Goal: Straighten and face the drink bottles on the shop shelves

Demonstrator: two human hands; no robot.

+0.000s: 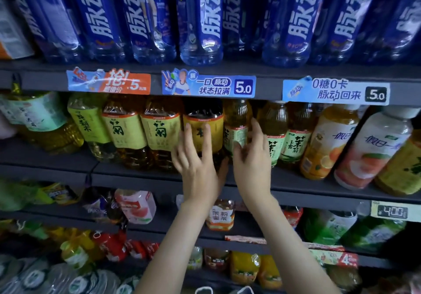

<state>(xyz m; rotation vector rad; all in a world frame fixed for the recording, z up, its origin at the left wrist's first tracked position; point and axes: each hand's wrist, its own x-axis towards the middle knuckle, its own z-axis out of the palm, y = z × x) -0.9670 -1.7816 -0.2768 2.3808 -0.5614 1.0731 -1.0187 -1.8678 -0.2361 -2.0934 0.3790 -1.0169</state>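
Note:
On the middle shelf (136, 173) stands a row of tea bottles with yellow and green labels. My left hand (196, 164) lies with spread fingers against a dark tea bottle with an orange-yellow label (202, 123). My right hand (252, 164) curls around a slimmer green-label tea bottle (235, 120) just to its right, thumb in front and fingers at its right side. Two yellow-label bottles (141, 129) stand to the left, more green-label tea bottles (293, 138) to the right.
Large blue bottles (202, 20) fill the shelf above, with price strips (208, 84) on its edge. Orange and peach drink bottles (364, 148) lean at the right of the middle shelf. Lower shelves hold smaller bottles and cartons (219, 216).

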